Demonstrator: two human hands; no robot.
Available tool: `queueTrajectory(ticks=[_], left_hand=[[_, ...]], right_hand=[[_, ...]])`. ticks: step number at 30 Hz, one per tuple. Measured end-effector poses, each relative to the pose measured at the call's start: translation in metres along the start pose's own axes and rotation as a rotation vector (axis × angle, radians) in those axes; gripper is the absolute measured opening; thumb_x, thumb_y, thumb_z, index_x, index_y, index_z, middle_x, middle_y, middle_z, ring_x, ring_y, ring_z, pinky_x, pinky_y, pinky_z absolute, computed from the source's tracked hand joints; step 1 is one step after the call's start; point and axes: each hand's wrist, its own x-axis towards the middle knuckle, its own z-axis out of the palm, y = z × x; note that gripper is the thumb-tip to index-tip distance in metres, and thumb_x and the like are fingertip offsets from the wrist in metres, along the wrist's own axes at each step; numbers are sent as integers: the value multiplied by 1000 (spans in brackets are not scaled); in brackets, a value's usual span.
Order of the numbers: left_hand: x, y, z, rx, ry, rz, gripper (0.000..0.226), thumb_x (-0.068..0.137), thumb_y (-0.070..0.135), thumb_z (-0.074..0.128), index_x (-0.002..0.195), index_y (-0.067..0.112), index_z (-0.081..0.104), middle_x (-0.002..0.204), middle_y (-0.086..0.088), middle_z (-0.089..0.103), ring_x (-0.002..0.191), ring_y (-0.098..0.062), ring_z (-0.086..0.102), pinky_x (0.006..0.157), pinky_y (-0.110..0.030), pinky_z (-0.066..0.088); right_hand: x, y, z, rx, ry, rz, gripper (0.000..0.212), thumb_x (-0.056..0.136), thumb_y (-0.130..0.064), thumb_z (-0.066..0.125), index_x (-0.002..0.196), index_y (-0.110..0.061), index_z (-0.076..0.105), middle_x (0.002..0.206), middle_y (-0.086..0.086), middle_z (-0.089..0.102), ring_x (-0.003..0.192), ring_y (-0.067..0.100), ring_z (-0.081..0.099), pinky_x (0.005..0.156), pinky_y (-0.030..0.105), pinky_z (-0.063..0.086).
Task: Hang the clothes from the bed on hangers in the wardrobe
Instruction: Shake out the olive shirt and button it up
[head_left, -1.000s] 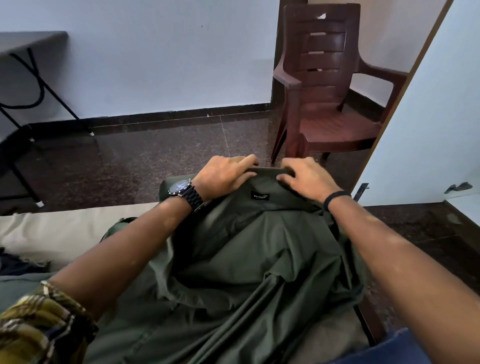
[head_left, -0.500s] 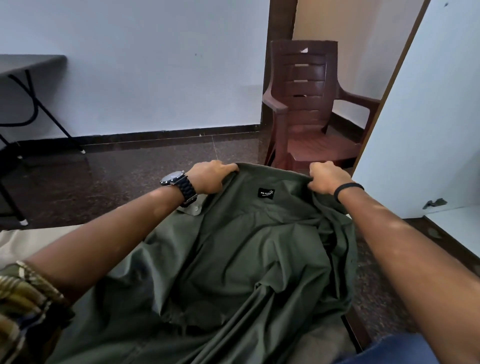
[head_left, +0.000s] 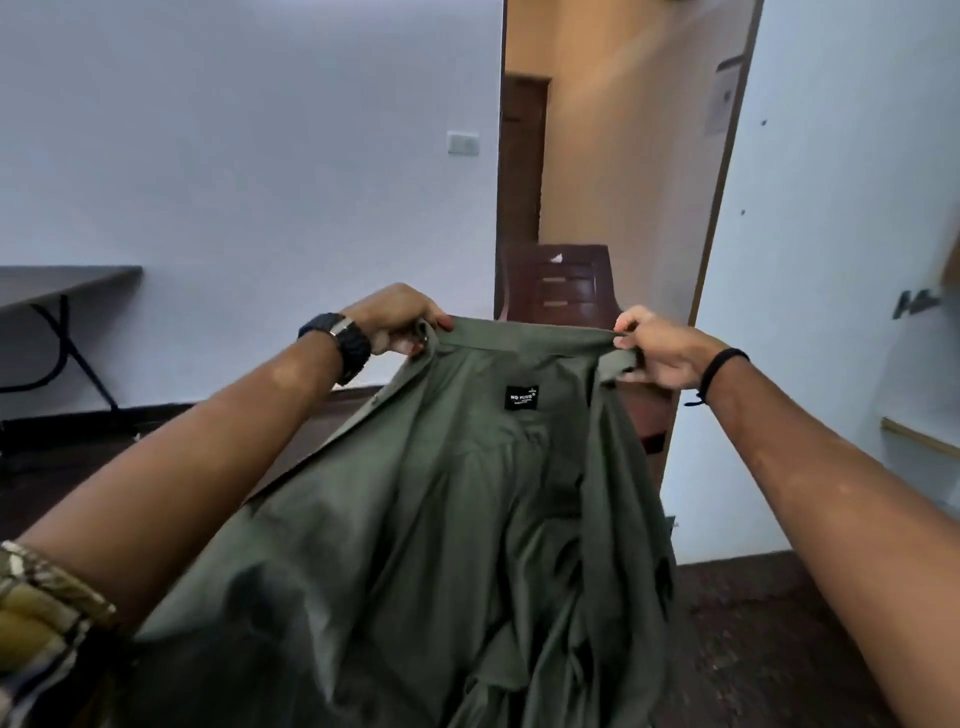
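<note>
Olive-green cloth fills the middle and lower part of the view: one shirt (head_left: 441, 519) is held up in the air in front of the person, its collar stretched level between two hands and its body hanging down in loose folds. One black label (head_left: 521, 398) with white lettering is sewn just below the collar, facing the camera.

Two pale walls are seen, one behind on the left and one on the right, with one open doorway between them. One dark desk (head_left: 62, 280) on black folding legs is set against the left wall, well apart from the shirt. One brown plastic chair (head_left: 561, 283) is partly hidden behind the collar.

The left end of the collar is pinched by the left hand (head_left: 400, 325), fingers curled round the cloth. The right end is gripped by the right hand (head_left: 660, 353) in the same way, thumb on top of the fold.

One black wristwatch (head_left: 343, 343) is worn on the left wrist and one thin black band (head_left: 719, 366) on the right. One white switch plate (head_left: 462, 143) is fixed to the left wall.
</note>
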Motion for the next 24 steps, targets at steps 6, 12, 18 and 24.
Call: queueTrajectory(ticks=[6, 12, 18, 24], left_hand=[[-20, 100, -28, -220, 6, 221, 17, 96, 6, 47, 88, 7, 62, 62, -4, 66, 47, -12, 61, 48, -19, 53], [-56, 178, -46, 98, 60, 479, 17, 87, -9, 53, 100, 2, 57, 93, -16, 59, 73, -21, 64, 58, -23, 58], [-88, 232, -67, 916, 632, 719, 35, 85, 35, 69, 96, 4, 57, 103, -16, 61, 89, -29, 56, 67, -31, 41], [-124, 267, -71, 890, 796, 638, 53, 85, 45, 67, 106, -3, 59, 116, -21, 56, 105, -35, 57, 74, -34, 41]], right_hand=[[-25, -93, -7, 266, -228, -202, 36, 97, 13, 24, 82, -4, 52, 103, 19, 51, 88, 31, 64, 73, 37, 60], [-51, -179, -16, -22, -158, -419, 38, 89, 18, 32, 112, 2, 57, 119, 17, 57, 108, 27, 63, 79, 31, 59], [-87, -237, -15, -1070, 343, -763, 14, 93, -13, 59, 101, -4, 68, 84, 4, 60, 77, 20, 66, 61, 22, 51], [-122, -261, -2, -734, 381, -790, 22, 92, -31, 63, 84, -12, 56, 91, 8, 58, 87, 25, 61, 71, 31, 53]])
